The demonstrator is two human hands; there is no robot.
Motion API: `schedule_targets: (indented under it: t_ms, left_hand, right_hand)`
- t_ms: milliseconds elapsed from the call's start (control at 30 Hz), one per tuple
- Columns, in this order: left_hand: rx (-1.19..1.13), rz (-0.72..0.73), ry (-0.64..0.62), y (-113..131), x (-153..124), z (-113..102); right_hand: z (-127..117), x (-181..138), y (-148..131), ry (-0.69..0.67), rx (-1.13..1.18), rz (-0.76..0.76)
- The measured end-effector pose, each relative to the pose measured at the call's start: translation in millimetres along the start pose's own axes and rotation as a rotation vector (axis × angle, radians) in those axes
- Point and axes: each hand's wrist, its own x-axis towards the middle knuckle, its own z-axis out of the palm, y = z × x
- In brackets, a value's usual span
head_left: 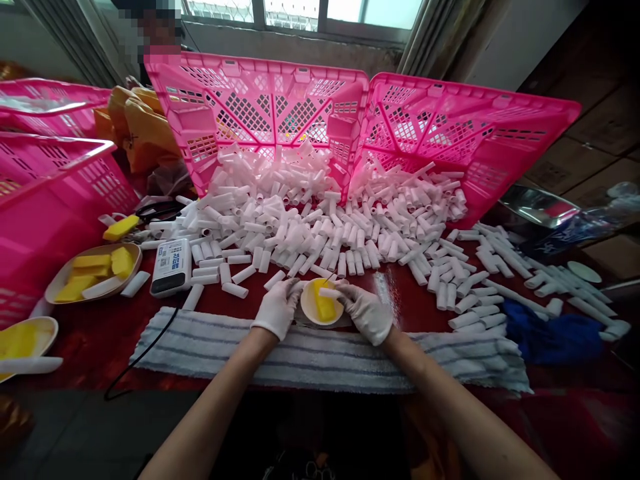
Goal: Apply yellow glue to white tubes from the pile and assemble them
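Observation:
My right hand (369, 313), in a white glove, pinches a short white tube (329, 293) over a small round bowl (306, 308). Inside the bowl lies a wet-looking yellow sponge (326, 309), with yellow liquid around it. My left hand (277, 309), also gloved, is at the bowl's left side with its fingers curled in. What those fingers grip, if anything, is hard to make out. Behind both hands spreads a large heap of similar white tubes (295, 230).
Two pink plastic baskets (273, 100) lie tipped toward me, tubes spilling out. A striped towel (210, 350) runs along the front edge. At left are a white device (171, 267) with a black cable, a dish (53, 293) of yellow sponges and more pink baskets; at right, a blue cloth (550, 337).

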Motion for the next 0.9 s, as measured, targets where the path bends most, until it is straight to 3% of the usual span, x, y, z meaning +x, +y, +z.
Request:
schedule_targets:
  t_ms: [167,300,367,500,667,800,900]
  left_hand:
    - [0.222,0.045,-0.064,2,-2,-7]
    - [0.523,-0.159,0.076,7,-2,-14]
    - [0.592,-0.183,0.113,9,-2,-16]
    - [0.39,-0.028,0.148,9,-7,-19]
    - [-0.127,-0.149,0.168,3,-18,-13]
    - [-0.147,-0.161,0.082,-4,-20,-7]
    - [-0.063,-0.12,0.054,-6,-20,-5]
  right_hand:
    - [2,-4,3,0.008,-0.101,-0.123]
    - [4,-13,4,0.043,-0.101,-0.098]
    - [5,-17,3,0.071,-0.113,-0.098]
    - [6,-24,0,0.104,-0.194,-0.163]
    - [9,-29,0,0.108,-0.088,-0.088]
    - [10,-32,-3,0.134,-0.24,-0.179]
    - [10,-33,-3,0.113,-0.245,-0.142]
